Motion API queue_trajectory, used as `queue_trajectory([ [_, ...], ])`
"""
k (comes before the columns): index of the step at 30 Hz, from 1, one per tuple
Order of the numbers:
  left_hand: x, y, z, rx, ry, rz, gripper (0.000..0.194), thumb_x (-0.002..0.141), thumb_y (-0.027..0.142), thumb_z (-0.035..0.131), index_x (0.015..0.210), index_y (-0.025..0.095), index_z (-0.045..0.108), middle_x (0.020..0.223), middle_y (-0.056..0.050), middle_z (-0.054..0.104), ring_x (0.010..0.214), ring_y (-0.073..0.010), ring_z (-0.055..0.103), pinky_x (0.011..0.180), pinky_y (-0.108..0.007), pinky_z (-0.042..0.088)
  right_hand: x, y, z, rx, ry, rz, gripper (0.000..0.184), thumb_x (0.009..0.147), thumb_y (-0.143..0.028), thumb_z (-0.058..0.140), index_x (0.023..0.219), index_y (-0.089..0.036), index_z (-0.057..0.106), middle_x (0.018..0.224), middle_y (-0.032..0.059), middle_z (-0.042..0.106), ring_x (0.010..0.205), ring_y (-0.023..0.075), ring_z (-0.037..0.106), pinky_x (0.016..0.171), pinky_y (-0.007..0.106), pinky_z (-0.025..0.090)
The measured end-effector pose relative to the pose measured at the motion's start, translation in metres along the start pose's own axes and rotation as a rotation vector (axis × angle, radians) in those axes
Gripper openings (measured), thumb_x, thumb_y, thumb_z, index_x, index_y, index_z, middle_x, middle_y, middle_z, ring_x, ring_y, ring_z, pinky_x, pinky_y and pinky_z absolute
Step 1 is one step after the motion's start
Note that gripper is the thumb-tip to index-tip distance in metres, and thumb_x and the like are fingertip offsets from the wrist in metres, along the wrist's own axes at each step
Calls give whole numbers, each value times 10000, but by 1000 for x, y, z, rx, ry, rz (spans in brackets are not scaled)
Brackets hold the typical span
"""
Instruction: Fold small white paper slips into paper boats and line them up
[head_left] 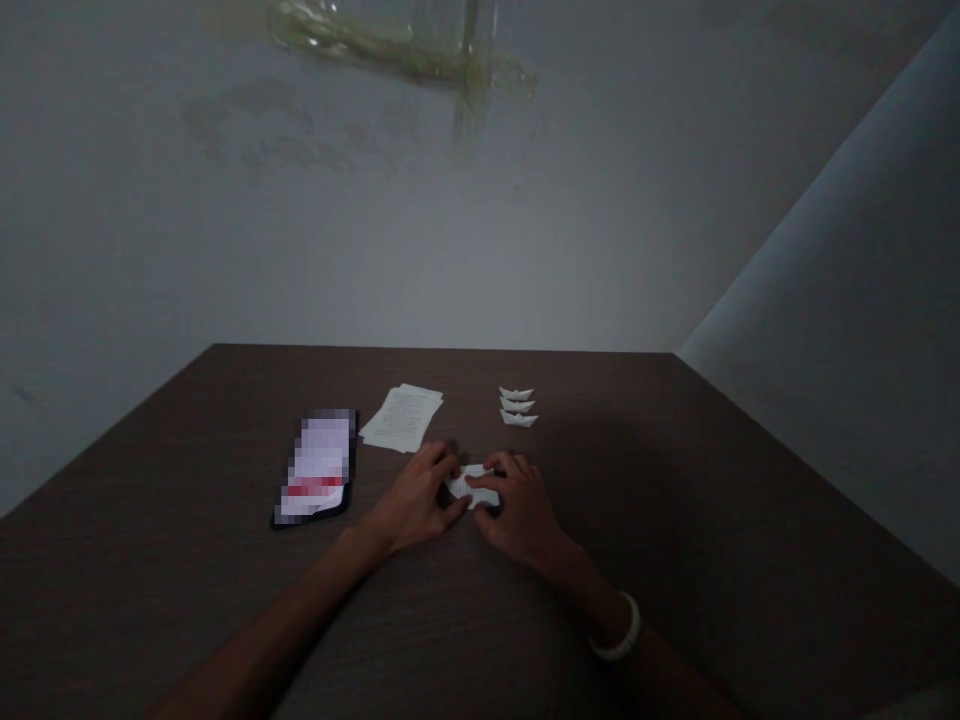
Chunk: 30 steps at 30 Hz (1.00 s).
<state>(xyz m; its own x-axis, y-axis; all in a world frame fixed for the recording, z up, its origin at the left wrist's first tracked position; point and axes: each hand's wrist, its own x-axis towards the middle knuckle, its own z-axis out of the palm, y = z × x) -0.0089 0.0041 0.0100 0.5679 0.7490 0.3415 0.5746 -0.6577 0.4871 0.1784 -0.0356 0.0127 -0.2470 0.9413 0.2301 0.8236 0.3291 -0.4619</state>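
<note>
A small piece of white printed paper (477, 487) lies on the table between my two hands. My left hand (426, 497) holds its left edge, with the fingers curled at the far corner and the thumb at the near side. My right hand (520, 507) is bent over the right part of the paper, index finger resting on top and thumb at the near edge. Fingers cover parts of the paper, so its folds are hard to make out. Just beyond my right hand, three small folded paper boats (518, 407) sit in a row, one behind another.
A loose stack of printed paper sheets (403, 418) lies beyond my left hand. To the left is a phone (316, 467) with a lit, blurred screen. The dark wooden table (615, 400) meets a grey wall (450, 250) at the back. A pale bracelet circles my right wrist.
</note>
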Motion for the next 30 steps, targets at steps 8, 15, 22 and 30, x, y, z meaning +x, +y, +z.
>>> queue_trajectory([
  [8, 0, -1, 1, -24, 6, -6, 205, 755, 252, 667, 903, 181, 544, 1075, -89, 518, 1021, -259, 510, 893, -396, 462, 0, 1, -1, 3, -11, -1, 373, 733, -211, 673, 1095, -298, 691, 1131, 39, 569, 1057, 228, 475, 914, 379, 361],
  [15, 1, -1, -2, -57, -3, -28, 131, 777, 162, 593, 895, 182, 539, 1034, -80, 528, 1005, -246, 520, 889, -392, 465, 0, -1, -1, 1, 9, -2, 307, 768, -229, 673, 1066, -301, 699, 1120, 32, 578, 1056, 224, 484, 901, 371, 368],
  [22, 2, -2, -2, -80, 20, -27, 190, 710, 76, 554, 869, 180, 551, 986, -75, 552, 987, -241, 537, 881, -396, 475, 1, -4, 2, -14, 62, 14, 188, 819, -307, 672, 1002, -295, 715, 1062, 40, 592, 1029, 223, 504, 882, 366, 382],
  [30, 1, -12, 4, -78, 52, -17, 238, 728, 26, 502, 890, 186, 570, 994, -74, 572, 1006, -236, 554, 897, -384, 477, 2, -6, 0, -3, 64, 26, 207, 799, -297, 688, 1003, -292, 717, 1056, 41, 593, 1016, 228, 501, 871, 367, 382],
])
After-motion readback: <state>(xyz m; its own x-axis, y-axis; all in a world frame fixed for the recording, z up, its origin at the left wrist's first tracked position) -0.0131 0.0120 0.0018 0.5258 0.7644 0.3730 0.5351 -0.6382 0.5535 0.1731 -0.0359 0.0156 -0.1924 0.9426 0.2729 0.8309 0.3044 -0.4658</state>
